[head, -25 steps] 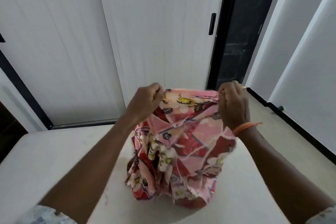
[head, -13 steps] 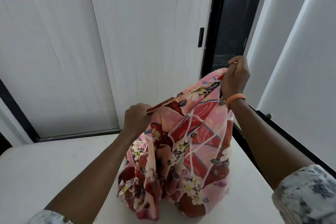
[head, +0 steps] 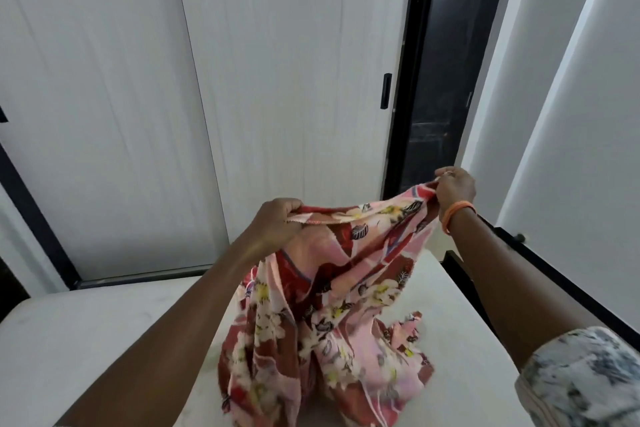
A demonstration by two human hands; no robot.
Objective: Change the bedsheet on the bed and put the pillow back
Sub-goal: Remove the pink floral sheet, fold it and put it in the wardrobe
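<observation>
A pink and red floral bedsheet [head: 332, 315] hangs bunched between my two hands, its lower folds piled on the bare white mattress [head: 86, 340]. My left hand [head: 277, 222] grips the sheet's top hem at centre. My right hand [head: 453, 189], with an orange band at the wrist, pinches the same hem farther right and a little higher. The hem stretches between the two hands. No pillow is in view.
White sliding wardrobe doors [head: 277, 97] stand close behind the mattress, with a black handle [head: 385, 91] and a dark open gap [head: 440, 80] to the right. A white wall [head: 588, 149] with black skirting runs along the right side.
My hands have drawn farther apart along the hem. The right hand has dropped a little and the sheet's lower folds have spread wider on the mattress.
</observation>
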